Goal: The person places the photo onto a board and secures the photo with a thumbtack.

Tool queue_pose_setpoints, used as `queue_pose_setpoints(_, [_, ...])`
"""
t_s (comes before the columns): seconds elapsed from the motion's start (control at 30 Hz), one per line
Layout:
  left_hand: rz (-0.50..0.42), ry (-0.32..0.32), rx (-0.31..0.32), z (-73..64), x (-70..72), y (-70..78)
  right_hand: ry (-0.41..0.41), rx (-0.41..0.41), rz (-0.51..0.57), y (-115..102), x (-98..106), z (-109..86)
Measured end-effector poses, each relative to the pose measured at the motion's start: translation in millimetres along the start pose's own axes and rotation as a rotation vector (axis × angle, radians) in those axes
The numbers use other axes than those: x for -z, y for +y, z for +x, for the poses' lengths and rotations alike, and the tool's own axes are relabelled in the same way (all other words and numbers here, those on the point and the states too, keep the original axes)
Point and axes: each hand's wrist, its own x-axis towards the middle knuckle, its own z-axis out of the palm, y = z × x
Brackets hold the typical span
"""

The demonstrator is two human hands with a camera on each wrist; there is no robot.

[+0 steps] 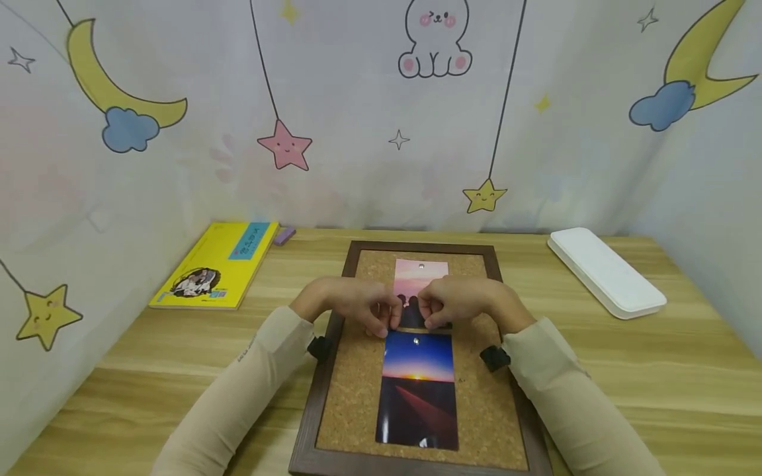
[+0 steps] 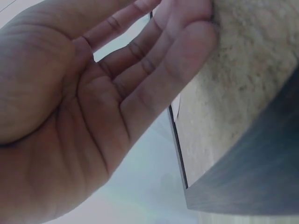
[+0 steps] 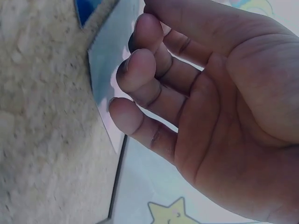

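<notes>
On a framed cork board [image 1: 357,403], a pink-sky photo [image 1: 421,281] with dark shapes low on it lies above a sunset photo [image 1: 417,403]. A round pin [image 1: 421,266] sits at the pink photo's top, and another pin [image 1: 416,341] at the sunset photo's top. My left hand [image 1: 366,304] is at the pink photo's lower left corner, fingers bent, thumb low near the sunset photo. Over the pink photo's lower right part is my right hand [image 1: 455,301], with curled fingers [image 3: 138,70] close over the print. I cannot tell whether either hand pinches its edge.
A yellow book [image 1: 217,271] lies at the back left of the wooden table [image 1: 601,370], with a small purple block [image 1: 284,236] beside it. At the back right is a long white case [image 1: 604,271]. A printed curtain [image 1: 357,132] stands behind the table.
</notes>
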Motion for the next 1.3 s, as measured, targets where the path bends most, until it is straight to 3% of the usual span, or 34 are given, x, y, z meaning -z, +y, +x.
queue_pose_setpoints(0.23, [0.097, 0.137, -0.064, -5.5, 5.3, -1.1, 0.043, 0.018, 0.044, 7.1, 2.0, -5.9])
queue_pose_setpoints(0.5, [0.148, 0.224, -0.084, -10.2, 7.6, -10.0, 0.091, 0.019, 0.098, 13.1, 5.7, -14.6])
queue_pose_setpoints(0.6, [0.161, 0.260, -0.062, -15.0, 10.0, -12.3, 0.125, 0.021, 0.118, 13.9, 11.7, -17.8])
queue_pose_setpoints(0.77, [0.138, 0.266, -0.009, -21.7, 12.4, -14.6, 0.148, 0.029, 0.131, 16.6, 18.6, -20.6])
queue_pose_setpoints(0.97, [0.159, 0.306, 0.007, -27.3, 16.9, -13.4, 0.181, 0.020, 0.151, 20.7, 26.7, -28.4])
queue_pose_setpoints(1.3, [0.100, 0.312, 0.027, -26.6, 27.7, -4.3, 0.220, -0.011, 0.203, 30.7, 35.6, -50.8])
